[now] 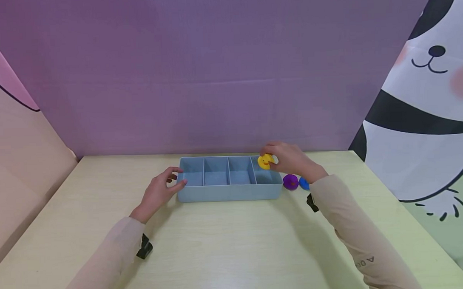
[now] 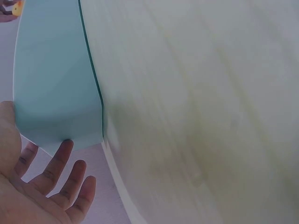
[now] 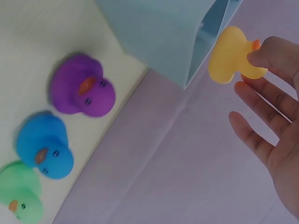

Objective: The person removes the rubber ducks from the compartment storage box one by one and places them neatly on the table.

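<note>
A light blue box (image 1: 229,193) with several compartments in a row stands near the back of the table. My right hand (image 1: 291,158) pinches a yellow rubber duck (image 1: 265,161) between thumb and fingers, over the box's rightmost compartment. The right wrist view shows this yellow duck (image 3: 231,55) beside the box rim, with the other fingers spread. My left hand (image 1: 160,190) is at the box's left end, thumb and fingertips at its rim; in the left wrist view that hand (image 2: 42,186) has its fingers loosely extended against the end wall.
To the right of the box lie a purple duck (image 3: 79,86), a blue duck (image 3: 44,142) and a green duck (image 3: 21,189) in a line on the pale wooden table (image 1: 235,246). A purple backdrop (image 1: 214,77) rises behind the table's far edge.
</note>
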A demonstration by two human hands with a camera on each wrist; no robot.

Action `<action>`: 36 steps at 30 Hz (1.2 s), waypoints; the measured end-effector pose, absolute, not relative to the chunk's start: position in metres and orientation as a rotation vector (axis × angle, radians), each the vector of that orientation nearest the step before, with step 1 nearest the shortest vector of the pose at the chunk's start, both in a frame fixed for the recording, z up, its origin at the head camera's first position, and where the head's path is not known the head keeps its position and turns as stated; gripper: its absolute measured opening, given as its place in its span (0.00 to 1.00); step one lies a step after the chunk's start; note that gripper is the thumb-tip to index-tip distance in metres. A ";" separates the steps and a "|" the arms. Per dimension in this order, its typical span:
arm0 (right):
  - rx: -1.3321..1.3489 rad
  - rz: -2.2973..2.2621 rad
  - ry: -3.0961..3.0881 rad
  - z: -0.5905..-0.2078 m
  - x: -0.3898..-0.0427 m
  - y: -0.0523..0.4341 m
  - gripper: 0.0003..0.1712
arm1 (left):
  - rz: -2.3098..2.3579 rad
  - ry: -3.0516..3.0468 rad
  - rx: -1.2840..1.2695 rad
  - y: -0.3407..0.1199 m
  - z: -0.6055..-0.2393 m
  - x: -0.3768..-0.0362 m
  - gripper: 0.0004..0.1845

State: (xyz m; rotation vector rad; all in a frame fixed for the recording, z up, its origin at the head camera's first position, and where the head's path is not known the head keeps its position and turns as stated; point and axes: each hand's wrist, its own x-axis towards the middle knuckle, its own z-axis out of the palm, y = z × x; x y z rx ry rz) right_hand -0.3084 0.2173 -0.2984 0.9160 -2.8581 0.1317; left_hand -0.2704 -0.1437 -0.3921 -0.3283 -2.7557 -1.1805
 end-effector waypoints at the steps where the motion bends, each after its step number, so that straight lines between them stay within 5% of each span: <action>1: 0.910 0.136 -2.857 -0.298 -0.308 0.220 0.18 | -1.180 -2.756 -0.327 -0.144 -0.392 -0.270 0.24; 36: 0.672 0.166 -2.925 -0.311 -0.289 0.330 0.17 | -1.203 -2.748 -0.339 -0.141 -0.391 -0.270 0.23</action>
